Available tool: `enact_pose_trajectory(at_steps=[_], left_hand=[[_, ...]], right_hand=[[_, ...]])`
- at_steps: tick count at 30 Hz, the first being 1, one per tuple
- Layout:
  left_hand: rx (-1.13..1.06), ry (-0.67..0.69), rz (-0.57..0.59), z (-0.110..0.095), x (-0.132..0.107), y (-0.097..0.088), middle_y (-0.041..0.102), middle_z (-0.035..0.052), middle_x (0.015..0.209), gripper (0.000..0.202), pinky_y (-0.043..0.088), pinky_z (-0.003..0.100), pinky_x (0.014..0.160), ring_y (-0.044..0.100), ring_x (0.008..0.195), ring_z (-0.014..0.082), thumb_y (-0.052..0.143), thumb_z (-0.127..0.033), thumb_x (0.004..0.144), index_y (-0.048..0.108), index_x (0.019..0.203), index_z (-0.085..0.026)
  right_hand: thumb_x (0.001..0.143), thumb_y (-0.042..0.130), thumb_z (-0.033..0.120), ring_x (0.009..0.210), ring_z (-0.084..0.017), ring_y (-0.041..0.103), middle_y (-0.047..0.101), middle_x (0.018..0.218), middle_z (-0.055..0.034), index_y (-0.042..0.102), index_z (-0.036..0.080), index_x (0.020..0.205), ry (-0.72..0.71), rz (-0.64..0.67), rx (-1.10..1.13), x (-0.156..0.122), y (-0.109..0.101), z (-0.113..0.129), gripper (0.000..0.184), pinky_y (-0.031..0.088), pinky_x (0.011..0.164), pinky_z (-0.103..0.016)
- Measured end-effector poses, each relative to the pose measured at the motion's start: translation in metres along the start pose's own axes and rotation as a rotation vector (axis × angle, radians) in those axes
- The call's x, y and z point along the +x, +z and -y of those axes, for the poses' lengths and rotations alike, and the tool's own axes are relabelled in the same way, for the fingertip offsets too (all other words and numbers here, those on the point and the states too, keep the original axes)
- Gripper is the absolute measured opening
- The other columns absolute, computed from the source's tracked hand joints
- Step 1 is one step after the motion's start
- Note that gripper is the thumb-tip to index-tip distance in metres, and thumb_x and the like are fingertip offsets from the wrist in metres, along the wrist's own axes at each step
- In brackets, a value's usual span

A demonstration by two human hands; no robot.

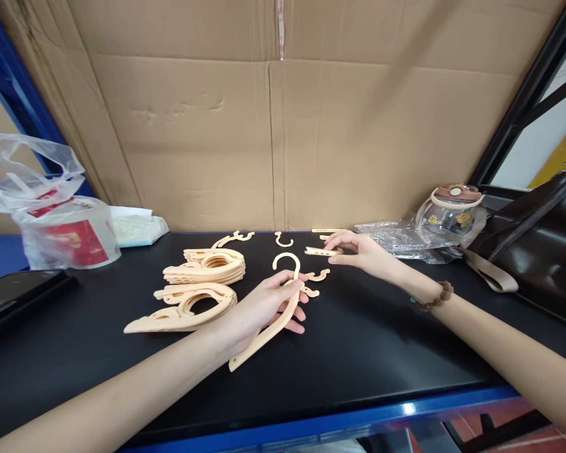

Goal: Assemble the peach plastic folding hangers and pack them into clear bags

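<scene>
My left hand [276,302] is closed around a beige plastic folding hanger part [268,330], a curved arm with its hook [287,257] pointing up and away. In my right hand [353,251] a thin beige hanger piece [319,251] is pinched between thumb and fingers, a little above the table. Beside my left wrist lie two stacks of folded hangers, a nearer stack [186,314] and a farther stack [205,270]. Small loose hanger pieces [319,275] rest just beyond my left fingers. A separate hook [283,240] lies farther back.
Tall cardboard [183,138] closes off the back of the black table [358,352]. At left stand a bagged tub [75,233], a tissue pack [139,228] and a dark phone-like device [19,299]. A clear jar [453,217], crinkled plastic [391,236] and a dark bag [542,245] occupy the right.
</scene>
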State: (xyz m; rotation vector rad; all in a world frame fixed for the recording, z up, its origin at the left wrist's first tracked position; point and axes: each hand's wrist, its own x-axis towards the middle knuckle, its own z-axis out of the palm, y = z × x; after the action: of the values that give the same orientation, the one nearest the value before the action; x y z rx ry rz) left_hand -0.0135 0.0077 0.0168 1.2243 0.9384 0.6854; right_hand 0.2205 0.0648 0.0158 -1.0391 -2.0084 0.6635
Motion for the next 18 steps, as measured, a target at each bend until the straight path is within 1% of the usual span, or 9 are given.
enact_pose_trajectory(at_steps=[3,4,6,8,10,11,13,15,18], left_hand=[[-0.004,-0.008,-0.018,0.003,0.002,-0.001,0.054,0.0011,0.085,0.016,0.057,0.028,0.058,0.056,0.062,0.0091,0.056,-0.028,0.089,0.058,0.1,-0.016],[-0.01,-0.013,-0.023,0.004,0.003,-0.001,0.055,0.0012,0.085,0.016,0.057,0.028,0.058,0.057,0.061,0.0091,0.056,-0.028,0.089,0.058,0.1,-0.016],[-0.029,-0.019,-0.019,0.007,0.004,-0.001,0.056,0.0015,0.085,0.016,0.057,0.028,0.057,0.058,0.06,0.0093,0.056,-0.028,0.089,0.058,0.098,-0.016],[-0.036,-0.017,-0.005,0.008,0.005,-0.002,0.057,0.0019,0.087,0.015,0.057,0.027,0.056,0.06,0.06,0.0101,0.057,-0.028,0.088,0.058,0.097,-0.016],[-0.016,-0.018,0.0,0.008,0.005,-0.002,0.059,0.0033,0.091,0.016,0.057,0.027,0.056,0.063,0.063,0.0114,0.057,-0.027,0.088,0.058,0.098,-0.015],[-0.002,-0.02,0.002,0.007,0.005,-0.002,0.06,0.0045,0.094,0.017,0.057,0.026,0.056,0.064,0.065,0.0122,0.057,-0.027,0.088,0.059,0.1,-0.015],[0.028,-0.03,0.008,0.007,0.005,-0.002,0.062,0.0071,0.1,0.021,0.057,0.026,0.056,0.066,0.068,0.0138,0.056,-0.029,0.089,0.059,0.105,-0.015],[0.048,-0.03,0.014,0.006,0.005,-0.003,0.063,0.0091,0.105,0.025,0.057,0.025,0.055,0.067,0.07,0.0149,0.056,-0.03,0.09,0.059,0.109,-0.015],[0.05,-0.027,-0.001,0.006,0.005,-0.002,0.064,0.01,0.109,0.026,0.056,0.024,0.056,0.068,0.071,0.015,0.054,-0.028,0.091,0.058,0.114,-0.016]], right_hand=[[0.071,0.072,0.03,0.117,-0.024,0.05,0.056,0.114,-0.0054,0.066,0.023,0.077,-0.053,-0.106,-0.109,0.0,-0.001,0.003,0.011,0.03,0.107,-0.048],[0.072,0.071,0.029,0.121,-0.024,0.047,0.054,0.119,-0.0055,0.065,0.022,0.074,-0.056,-0.118,-0.1,0.0,-0.001,0.004,0.009,0.029,0.108,-0.048],[0.075,0.069,0.028,0.124,-0.024,0.046,0.052,0.126,-0.0055,0.061,0.021,0.071,-0.039,-0.077,0.001,-0.001,-0.001,0.005,0.011,0.033,0.106,-0.045],[0.076,0.068,0.029,0.115,-0.022,0.053,0.058,0.119,-0.006,0.058,0.02,0.071,0.002,0.014,0.143,-0.002,0.0,0.005,0.014,0.04,0.1,-0.043],[0.078,0.065,0.029,0.098,-0.019,0.061,0.065,0.105,-0.0053,0.057,0.019,0.074,0.05,0.106,0.247,-0.003,0.001,0.005,0.013,0.046,0.091,-0.04],[0.08,0.063,0.028,0.092,-0.018,0.063,0.066,0.1,-0.0049,0.058,0.019,0.076,0.072,0.141,0.275,-0.004,0.002,0.005,0.011,0.047,0.089,-0.039],[0.082,0.058,0.024,0.086,-0.016,0.064,0.067,0.098,-0.005,0.061,0.018,0.08,0.112,0.193,0.34,-0.005,0.004,0.007,0.008,0.048,0.087,-0.037],[0.083,0.053,0.021,0.083,-0.015,0.064,0.067,0.096,-0.0053,0.063,0.017,0.081,0.166,0.221,0.427,-0.006,0.005,0.01,0.011,0.049,0.085,-0.035],[0.084,0.055,0.022,0.077,-0.013,0.064,0.065,0.084,-0.003,0.062,0.016,0.084,0.215,0.246,0.472,-0.007,0.005,0.014,0.009,0.05,0.078,-0.031]])
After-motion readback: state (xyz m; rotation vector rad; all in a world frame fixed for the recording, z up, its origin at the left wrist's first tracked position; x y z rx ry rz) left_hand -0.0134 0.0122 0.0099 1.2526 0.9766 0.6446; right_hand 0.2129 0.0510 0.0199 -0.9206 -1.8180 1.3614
